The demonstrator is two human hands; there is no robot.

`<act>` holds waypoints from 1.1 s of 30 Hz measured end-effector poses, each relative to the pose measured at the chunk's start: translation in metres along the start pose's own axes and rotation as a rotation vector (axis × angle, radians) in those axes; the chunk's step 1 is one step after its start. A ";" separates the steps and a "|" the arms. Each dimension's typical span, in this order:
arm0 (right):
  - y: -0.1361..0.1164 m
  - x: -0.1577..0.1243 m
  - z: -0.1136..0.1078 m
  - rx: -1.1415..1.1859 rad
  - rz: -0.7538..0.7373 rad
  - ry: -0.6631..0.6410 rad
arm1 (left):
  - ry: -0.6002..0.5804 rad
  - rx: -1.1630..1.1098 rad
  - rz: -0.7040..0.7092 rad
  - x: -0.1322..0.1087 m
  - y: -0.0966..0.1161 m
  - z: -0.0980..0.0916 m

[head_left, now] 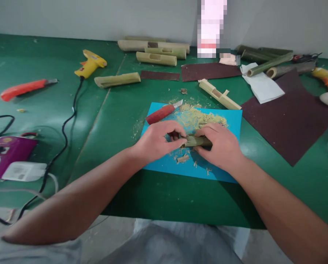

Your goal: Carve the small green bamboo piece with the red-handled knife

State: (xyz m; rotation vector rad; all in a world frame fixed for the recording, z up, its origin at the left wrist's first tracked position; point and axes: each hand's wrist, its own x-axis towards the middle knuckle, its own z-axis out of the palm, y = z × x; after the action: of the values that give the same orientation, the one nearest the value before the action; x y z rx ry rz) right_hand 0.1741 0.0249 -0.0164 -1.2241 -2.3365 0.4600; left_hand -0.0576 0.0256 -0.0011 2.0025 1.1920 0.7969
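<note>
Both my hands are closed on a short green bamboo tube (194,140) over a blue sheet (164,167). My left hand (161,141) pinches its left end between thumb and fingers. Around the right part of the tube my right hand (221,145) is wrapped, hiding that end. Beyond the tube lies a pile of pale bamboo shavings (201,117). A red-handled carving knife (164,112) rests at the sheet's upper left, its blade pointing up and right. Nearer to me, a small bamboo chip (183,158) and thin splinters lie on the sheet.
A notched bamboo piece (220,94) lies just behind the sheet. Brown sandpaper (287,117) and white paper (264,82) are at right. Several bamboo tubes (157,58) line the back. At left are a yellow glue gun (91,64), red cutter (26,89), purple power strip (15,154) and cables.
</note>
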 end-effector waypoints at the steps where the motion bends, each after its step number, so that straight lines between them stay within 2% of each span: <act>1: 0.000 0.000 0.000 0.003 -0.001 0.000 | -0.004 0.010 0.016 0.001 0.000 -0.001; 4: 0.000 0.000 0.000 0.007 0.000 -0.001 | 0.009 0.022 0.014 0.001 0.002 -0.001; 7: 0.000 0.001 -0.001 0.002 0.008 -0.002 | 0.071 -0.003 -0.034 0.001 0.002 0.001; 10: 0.000 0.002 -0.001 -0.003 0.003 -0.001 | 0.104 -0.015 -0.018 0.000 0.001 0.005; 29: 0.003 0.005 -0.004 0.041 -0.047 -0.061 | -0.096 0.277 0.407 -0.010 -0.011 -0.011; 33: 0.003 0.005 -0.006 0.067 -0.096 -0.084 | -0.065 0.278 0.490 -0.015 -0.014 -0.009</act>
State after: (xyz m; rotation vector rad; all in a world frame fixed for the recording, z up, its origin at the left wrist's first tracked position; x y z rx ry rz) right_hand 0.1766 0.0314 -0.0111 -1.0754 -2.4170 0.5624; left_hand -0.0772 0.0189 -0.0093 2.5830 0.8129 0.8201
